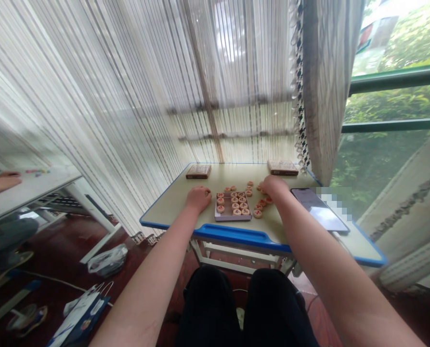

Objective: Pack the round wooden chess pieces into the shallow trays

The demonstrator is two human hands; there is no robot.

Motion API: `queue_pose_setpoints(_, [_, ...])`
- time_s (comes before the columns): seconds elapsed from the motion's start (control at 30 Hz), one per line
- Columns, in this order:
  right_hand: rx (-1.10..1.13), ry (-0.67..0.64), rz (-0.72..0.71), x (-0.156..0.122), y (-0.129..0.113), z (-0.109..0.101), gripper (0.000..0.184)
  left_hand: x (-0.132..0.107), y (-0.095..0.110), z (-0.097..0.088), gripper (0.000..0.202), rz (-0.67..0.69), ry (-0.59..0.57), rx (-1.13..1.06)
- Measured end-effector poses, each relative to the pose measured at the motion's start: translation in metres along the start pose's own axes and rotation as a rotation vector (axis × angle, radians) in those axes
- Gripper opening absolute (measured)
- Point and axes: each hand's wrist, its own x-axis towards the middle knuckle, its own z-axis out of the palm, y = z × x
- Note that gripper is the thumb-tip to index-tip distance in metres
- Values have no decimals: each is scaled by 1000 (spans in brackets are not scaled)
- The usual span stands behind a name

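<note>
Round wooden xiangqi pieces with red and dark characters stand in rows in a shallow open box (pixel 232 218) on the desk. In the box, a bare strip of floor shows between the left column and the right rows. To the box's left rests my left hand (pixel 199 199), its fingers curled around a xiangqi piece (pixel 208 192). My right hand (pixel 274 186) reaches down among the loose pieces right of the box, fingers bent together at a piece (pixel 259 187); the hand hides part of its grip. More loose pieces (pixel 258 213) lie nearby, several behind the box.
Two flat boxes (pixel 199 171) (pixel 282 167) lie at the desk's far corners. A phone (pixel 319 209) with a cable lies at right. The desk (pixel 171 207) has a blue rim, with curtains behind. Another person's hand (pixel 6 180) rests on a table at left; bags (pixel 108 260) lie on the floor.
</note>
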Motion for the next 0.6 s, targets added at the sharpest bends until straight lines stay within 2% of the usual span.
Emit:
queue_pose_setpoints(0.1, [34,37,-137,-5,-7,0,29,0,0,0,25,2,5,-7])
queue_pose_setpoints(0.2, [66,-84,-314,-8,-12,1,25,0,0,0,26,3,13,4])
queue_pose_setpoints(0.33, [9,-176,-320,-7,-12,1,26,1,-1,2,26,13,21,18])
queue_pose_setpoints(0.43, [-34,-154,-311,-8,-11,0,33,1,-2,3,25,13,21,17])
queue_pose_setpoints(0.53, [-10,-106,-388,-9,-13,-1,36,1,-2,3,25,14,27,15])
queue_pose_setpoints(0.6, [-22,-132,-416,-10,-14,-1,33,1,-2,3,26,21,29,19])
